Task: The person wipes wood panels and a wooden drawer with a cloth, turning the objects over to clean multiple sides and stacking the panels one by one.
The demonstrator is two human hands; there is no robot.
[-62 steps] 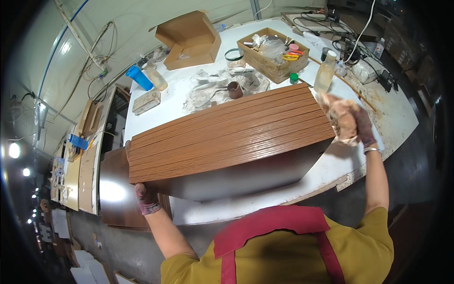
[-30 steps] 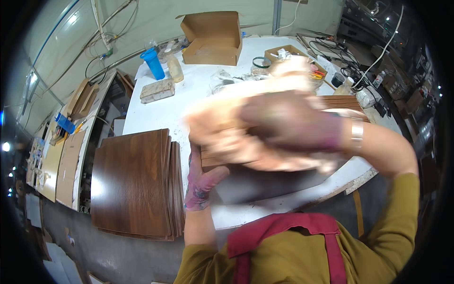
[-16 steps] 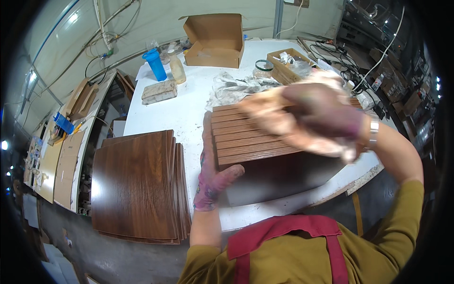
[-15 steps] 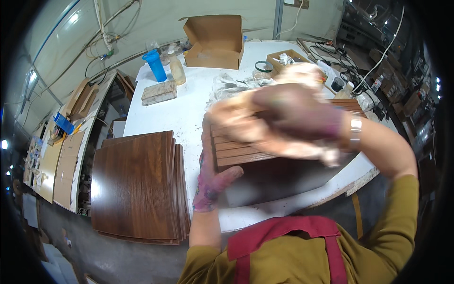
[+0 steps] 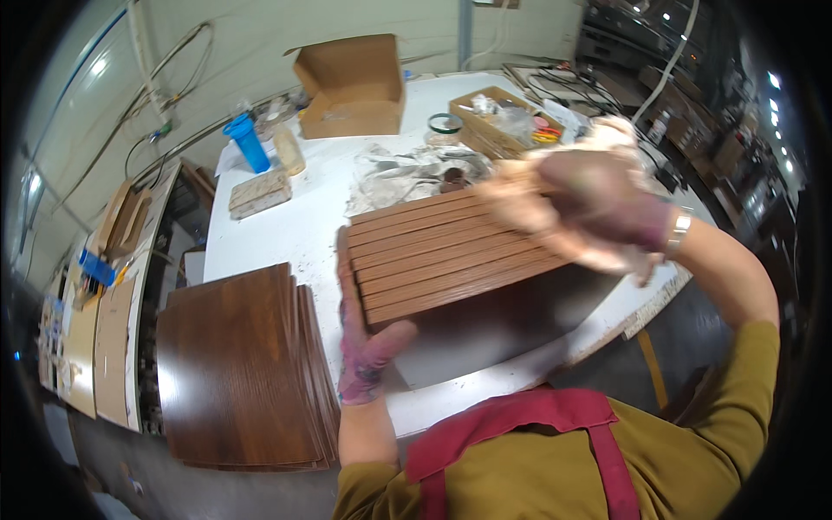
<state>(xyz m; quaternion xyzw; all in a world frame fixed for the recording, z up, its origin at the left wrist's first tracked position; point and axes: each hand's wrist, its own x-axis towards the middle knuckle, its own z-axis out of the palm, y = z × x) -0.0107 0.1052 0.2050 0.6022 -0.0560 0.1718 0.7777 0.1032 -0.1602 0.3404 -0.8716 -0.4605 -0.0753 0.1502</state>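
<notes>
A stack of brown wood-grain panels [image 5: 433, 260] stands on edge on the white table, their edges lined up in parallel strips on top. My left hand [image 5: 368, 351], in a stained purple-pink glove, grips the stack's left end, thumb on the near face and fingers along the side. My right hand [image 5: 607, 199], in a dark stained glove, holds a bunched peach-coloured cloth [image 5: 520, 204] over the stack's right end. Motion blurs this hand and the cloth; whether the cloth touches the edges I cannot tell.
Left of the table lies a pile of dark brown panels [image 5: 230, 364]. Behind the stack are a crumpled whitish cloth [image 5: 407, 178], an open cardboard box [image 5: 355, 117], a small carton [image 5: 481, 130], a blue cup [image 5: 249, 145], a cloudy bottle [image 5: 288, 152] and a worn block [image 5: 260, 194].
My right hand has moved the cloth rightward along the stack, uncovering more of the panel edges. My left hand keeps its hold on the left end. The whole view has shifted slightly.
</notes>
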